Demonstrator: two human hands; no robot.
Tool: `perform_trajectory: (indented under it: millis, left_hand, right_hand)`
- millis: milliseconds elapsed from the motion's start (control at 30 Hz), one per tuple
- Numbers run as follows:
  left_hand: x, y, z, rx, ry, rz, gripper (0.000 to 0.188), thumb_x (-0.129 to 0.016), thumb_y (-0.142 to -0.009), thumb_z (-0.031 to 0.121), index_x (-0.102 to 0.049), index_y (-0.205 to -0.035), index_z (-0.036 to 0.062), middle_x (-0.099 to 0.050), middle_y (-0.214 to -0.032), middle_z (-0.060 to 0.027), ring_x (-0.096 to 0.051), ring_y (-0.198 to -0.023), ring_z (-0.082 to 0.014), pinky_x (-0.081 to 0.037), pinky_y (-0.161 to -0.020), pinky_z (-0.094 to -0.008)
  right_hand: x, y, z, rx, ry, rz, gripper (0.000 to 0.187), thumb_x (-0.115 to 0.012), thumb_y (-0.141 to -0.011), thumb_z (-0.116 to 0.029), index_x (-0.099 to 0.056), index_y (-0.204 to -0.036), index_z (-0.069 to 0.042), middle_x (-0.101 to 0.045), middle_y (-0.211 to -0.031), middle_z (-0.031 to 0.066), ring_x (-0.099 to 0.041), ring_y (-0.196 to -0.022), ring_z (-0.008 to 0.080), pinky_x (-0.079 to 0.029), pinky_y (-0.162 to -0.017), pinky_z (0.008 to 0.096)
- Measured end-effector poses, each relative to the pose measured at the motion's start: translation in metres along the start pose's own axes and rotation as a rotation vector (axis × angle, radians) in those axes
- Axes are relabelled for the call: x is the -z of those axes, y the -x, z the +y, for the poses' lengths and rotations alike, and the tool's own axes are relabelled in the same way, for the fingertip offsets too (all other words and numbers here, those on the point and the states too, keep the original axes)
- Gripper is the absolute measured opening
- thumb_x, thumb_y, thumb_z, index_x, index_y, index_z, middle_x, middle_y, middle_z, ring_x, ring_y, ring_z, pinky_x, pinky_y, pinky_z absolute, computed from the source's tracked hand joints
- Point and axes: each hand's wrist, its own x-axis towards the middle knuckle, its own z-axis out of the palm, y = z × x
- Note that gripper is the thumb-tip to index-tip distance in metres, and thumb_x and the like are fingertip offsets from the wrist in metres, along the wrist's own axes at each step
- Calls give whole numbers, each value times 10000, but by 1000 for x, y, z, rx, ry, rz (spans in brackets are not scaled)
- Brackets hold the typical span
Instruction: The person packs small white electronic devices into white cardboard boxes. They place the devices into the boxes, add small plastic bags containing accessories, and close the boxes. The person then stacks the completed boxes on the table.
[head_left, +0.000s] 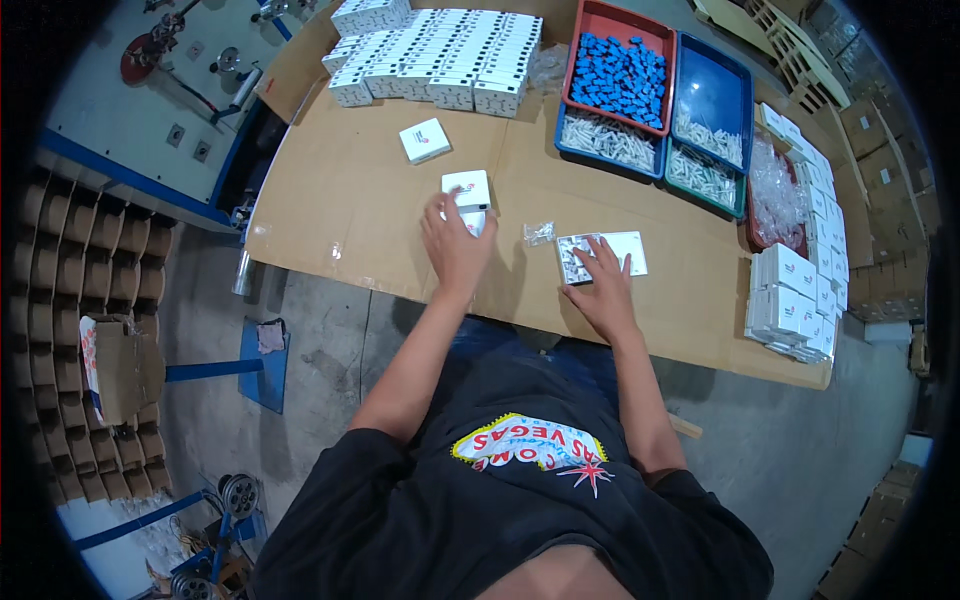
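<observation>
Near the middle of the cardboard-covered table, my left hand point(459, 247) is closed around a small white box, thumb on its right side and fingers on its left. Another white box point(466, 188) touches it on the far side. To the right, my right hand point(603, 292) has its fingers spread over an opened white box point(625, 250), fingertips touching its left part; what they press on is partly hidden. A small clear plastic bag with bits inside point(538, 233) lies between my hands. One more closed white box point(425, 141) sits farther off to the left.
Rows of white boxes point(440, 60) stand at the far left. Far right are stacked trays: a red tray point(572, 70) of blue pieces and blue trays point(713, 90) with white pieces. Clear plastic bags point(775, 190) and stacked white boxes point(790, 290) line the right edge.
</observation>
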Motion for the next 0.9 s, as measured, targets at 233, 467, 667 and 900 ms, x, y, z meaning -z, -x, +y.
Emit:
perform_trajectory:
  millis: [233, 467, 667, 900]
  left_hand:
    - [-21, -53, -32, 114, -356, -231, 984, -761, -738, 590, -450, -1456, -7, -520, -1332, -223, -513, -1233, -404, -354, -1072, -538]
    - [-31, -45, -15, 70, 1, -24, 890, -826, -748, 152, -374, -1484, -65, -601, -1130, -193, -620, -1064, -360, -490, -962, -482]
    - [-24, -9, -19, 301, 731, -264, 700, -703, -834, 0, -386, -1456, -59, -591, -1213, -182, -670, -1007, -276, -571, -836, -388]
    - [30, 43, -9, 928, 1630, -791, 608, -553, -892, 99, -352, -1457, -5, -561, -1311, -225, -553, -1285, -455, -560, -1000, -560]
  right_hand:
    - [-2, -8, -14, 46, -96, 113, 415, -748, -866, -229, -677, -1255, -105, -523, -1459, 149, -430, -1418, 329, -158, -1227, 621]
    - [-2, -2, -13, -19, -153, 189, 309, -720, -888, -201, -703, -1173, -82, -602, -1364, 117, -547, -1277, 339, -243, -1201, 587]
    - [-6, -15, -18, -137, 9, 273, 571, -685, -925, -418, -585, -1390, -102, -422, -1542, 216, -346, -1451, 439, -192, -1174, 676]
    - [-15, -3, 30, -240, 243, 94, 806, -529, -957, -640, -384, -1578, -147, -238, -1646, 264, -174, -1533, 469, -125, -1191, 679]
